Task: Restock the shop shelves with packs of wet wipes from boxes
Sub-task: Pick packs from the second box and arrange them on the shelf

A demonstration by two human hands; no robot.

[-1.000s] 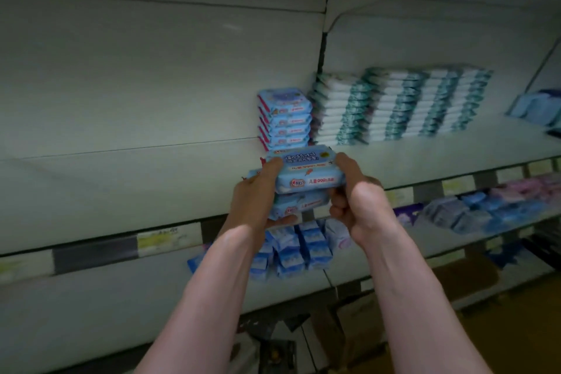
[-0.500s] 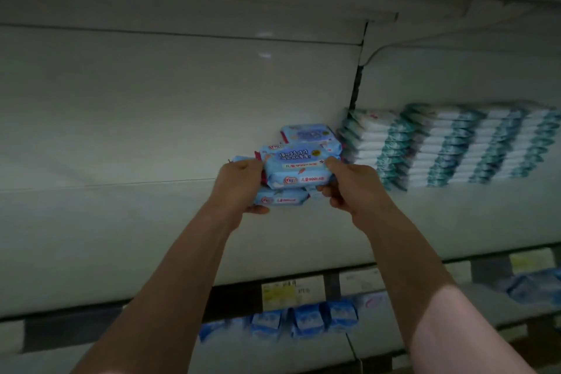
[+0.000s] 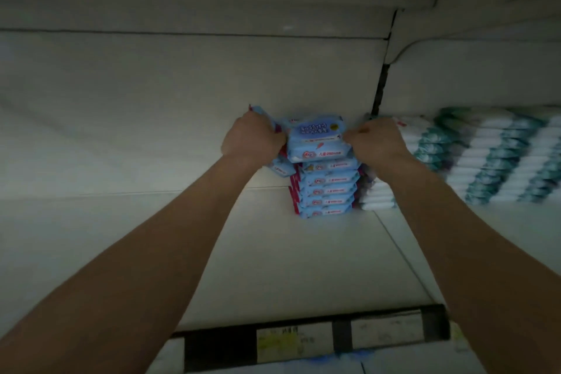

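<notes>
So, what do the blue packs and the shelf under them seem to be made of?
The blue packs look like soft plastic film, slightly glossy: printed all over, with rounded edges and red end seams. The shelf seems painted metal, off-white and smooth with a dull sheen; a thin seam runs between its panels. Coated board is also possible; the dim light leaves that open.

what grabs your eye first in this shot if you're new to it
The left hand and right hand grip a blue pack just above a stack of blue packs at the back of the pale shelf. Rows of white-and-teal packs stand to the right, blurred.
</notes>
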